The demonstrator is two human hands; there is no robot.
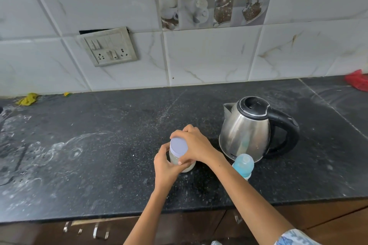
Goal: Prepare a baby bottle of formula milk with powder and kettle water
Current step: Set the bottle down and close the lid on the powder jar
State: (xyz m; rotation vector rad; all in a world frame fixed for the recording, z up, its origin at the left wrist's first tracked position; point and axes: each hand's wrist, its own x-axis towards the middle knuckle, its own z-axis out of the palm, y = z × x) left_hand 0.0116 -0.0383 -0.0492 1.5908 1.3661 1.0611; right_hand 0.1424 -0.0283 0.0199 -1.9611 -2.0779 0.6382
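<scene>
The job looks like it is only starting. The left hand (166, 165) curls round the glass side of the powder jar (182, 157), which stands on the dark worktop (99, 145). The right hand (196, 146) grips the jar's pale lid (178, 145) from above, so the lid is on. It may be about to twist off, but that is a guess.

The baby bottle (243, 166) stands just beside the right wrist with its blue cap on. The kettle (248, 131) sits close behind it, lid shut. No powder or water looks added yet.

There is small dark writing low on the kettle, too tiny to read.
</scene>
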